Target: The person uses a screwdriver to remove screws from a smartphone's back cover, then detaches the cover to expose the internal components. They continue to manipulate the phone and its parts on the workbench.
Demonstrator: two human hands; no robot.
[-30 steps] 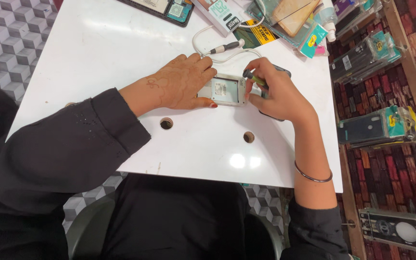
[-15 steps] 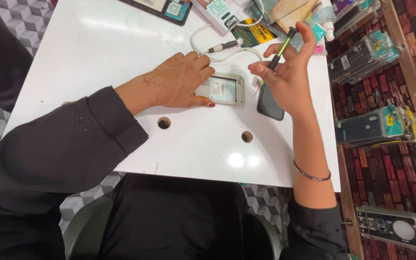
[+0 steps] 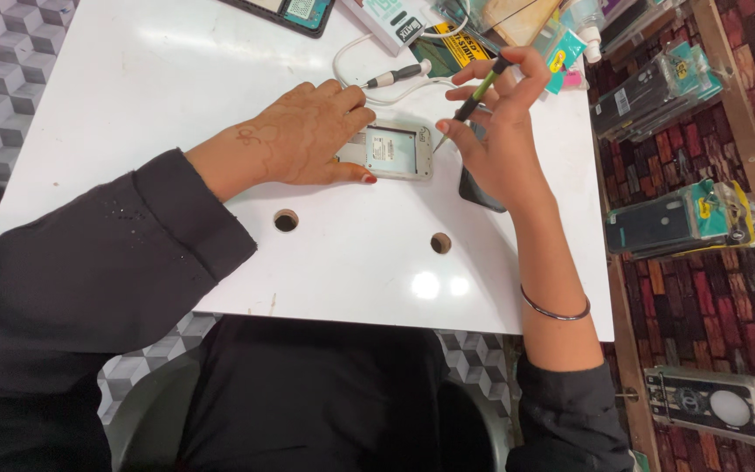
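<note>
Left hand [image 3: 308, 131] lies flat on the opened phone [image 3: 392, 150]; right hand [image 3: 500, 131] pinches a screwdriver [image 3: 474, 96].

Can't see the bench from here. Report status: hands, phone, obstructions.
Left hand flat, pinning the opened phone. Right hand holds a thin screwdriver, tip beside the phone's right edge. White cable loops just behind; dark cover lies under the right hand.

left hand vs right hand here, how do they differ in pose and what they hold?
The left hand lies flat, palm down, pressing the opened phone onto the white table; the right hand is raised above it. The left hand grips nothing; the right hand pinches a thin green-handled screwdriver, tip angled toward the phone's corner. Both wear black sleeves.
</note>
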